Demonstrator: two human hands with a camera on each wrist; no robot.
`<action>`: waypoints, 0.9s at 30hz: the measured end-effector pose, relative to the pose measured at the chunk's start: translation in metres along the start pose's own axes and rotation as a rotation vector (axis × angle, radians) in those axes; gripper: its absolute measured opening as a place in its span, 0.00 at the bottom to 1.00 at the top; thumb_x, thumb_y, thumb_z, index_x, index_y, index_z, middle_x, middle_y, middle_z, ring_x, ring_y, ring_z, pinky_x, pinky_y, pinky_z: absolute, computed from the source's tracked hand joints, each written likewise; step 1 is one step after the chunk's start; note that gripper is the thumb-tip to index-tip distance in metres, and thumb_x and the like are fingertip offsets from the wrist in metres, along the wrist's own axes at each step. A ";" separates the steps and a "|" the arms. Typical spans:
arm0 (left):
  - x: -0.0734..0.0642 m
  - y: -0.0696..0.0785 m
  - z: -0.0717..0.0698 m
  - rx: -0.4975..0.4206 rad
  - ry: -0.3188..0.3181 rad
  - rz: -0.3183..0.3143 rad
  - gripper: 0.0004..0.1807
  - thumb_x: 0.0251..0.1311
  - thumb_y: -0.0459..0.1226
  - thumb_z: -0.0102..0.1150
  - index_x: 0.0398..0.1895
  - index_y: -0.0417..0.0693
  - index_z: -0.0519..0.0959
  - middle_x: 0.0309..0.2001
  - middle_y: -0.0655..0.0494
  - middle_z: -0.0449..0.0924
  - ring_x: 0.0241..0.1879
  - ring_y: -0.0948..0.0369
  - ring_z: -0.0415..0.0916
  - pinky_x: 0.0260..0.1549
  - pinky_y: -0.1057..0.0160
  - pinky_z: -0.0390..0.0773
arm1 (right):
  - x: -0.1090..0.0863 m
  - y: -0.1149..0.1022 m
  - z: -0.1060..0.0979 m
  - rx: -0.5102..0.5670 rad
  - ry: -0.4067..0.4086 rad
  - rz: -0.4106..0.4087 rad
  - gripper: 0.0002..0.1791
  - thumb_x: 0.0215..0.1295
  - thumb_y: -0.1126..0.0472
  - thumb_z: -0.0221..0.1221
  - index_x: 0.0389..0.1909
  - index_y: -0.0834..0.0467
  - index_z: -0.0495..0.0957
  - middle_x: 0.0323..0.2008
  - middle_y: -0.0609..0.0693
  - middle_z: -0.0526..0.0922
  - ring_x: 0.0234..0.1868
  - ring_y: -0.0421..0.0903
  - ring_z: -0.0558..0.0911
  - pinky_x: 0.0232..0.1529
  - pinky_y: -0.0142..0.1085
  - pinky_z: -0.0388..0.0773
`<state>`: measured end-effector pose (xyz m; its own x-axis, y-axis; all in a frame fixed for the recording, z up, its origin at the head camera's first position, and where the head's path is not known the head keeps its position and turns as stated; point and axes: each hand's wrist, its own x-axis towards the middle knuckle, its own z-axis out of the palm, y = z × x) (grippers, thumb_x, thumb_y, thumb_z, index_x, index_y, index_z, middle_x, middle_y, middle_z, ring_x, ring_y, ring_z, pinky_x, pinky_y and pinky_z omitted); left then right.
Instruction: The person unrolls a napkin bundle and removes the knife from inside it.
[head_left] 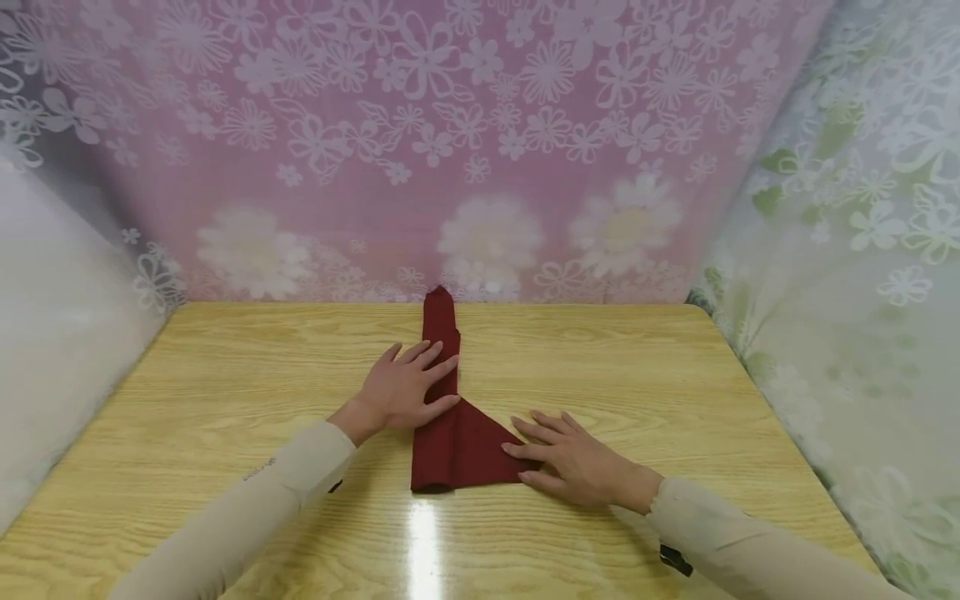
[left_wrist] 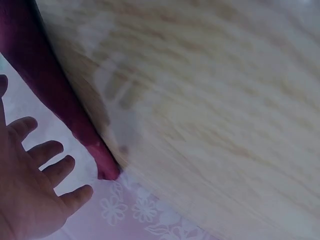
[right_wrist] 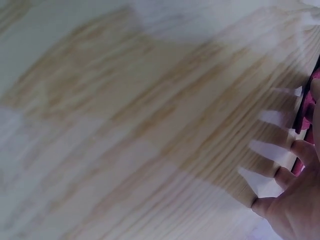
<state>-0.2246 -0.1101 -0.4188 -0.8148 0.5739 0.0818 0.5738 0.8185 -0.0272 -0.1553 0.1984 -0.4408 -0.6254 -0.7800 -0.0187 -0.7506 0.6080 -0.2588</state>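
A dark red cloth [head_left: 433, 454] lies on the wooden table, its left part folded or rolled into a long narrow strip. The strip runs to the table's far edge, and a flat triangular flap [head_left: 480, 450] spreads right from its near half. My left hand [head_left: 401, 392] is over the strip, fingers spread and fairly straight. At the flap's right corner is my right hand [head_left: 577, 462], its fingers extended and covering the tip. The left wrist view shows the strip [left_wrist: 75, 110] beyond the spread fingers. In the right wrist view, several right fingertips [right_wrist: 262, 206] meet the tabletop.
The light wood-grain table [head_left: 637, 358] has a bright light reflection near its front. A pink flowered curtain [head_left: 480, 167] hangs along the back edge. Pale flowered sheets hang on the right [head_left: 862, 333] and left [head_left: 60, 333].
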 end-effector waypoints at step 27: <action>-0.009 0.026 0.010 0.019 -0.062 -0.025 0.31 0.67 0.61 0.39 0.70 0.64 0.65 0.72 0.50 0.54 0.72 0.52 0.48 0.64 0.44 0.54 | 0.000 -0.001 0.001 -0.013 -0.008 0.032 0.27 0.73 0.40 0.44 0.69 0.40 0.65 0.73 0.47 0.55 0.73 0.53 0.50 0.65 0.61 0.49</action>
<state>-0.2038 -0.0938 -0.4306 -0.8329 0.5530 0.0212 0.5518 0.8328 -0.0446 -0.1549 0.1977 -0.4412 -0.6477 -0.7611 -0.0348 -0.7328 0.6348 -0.2450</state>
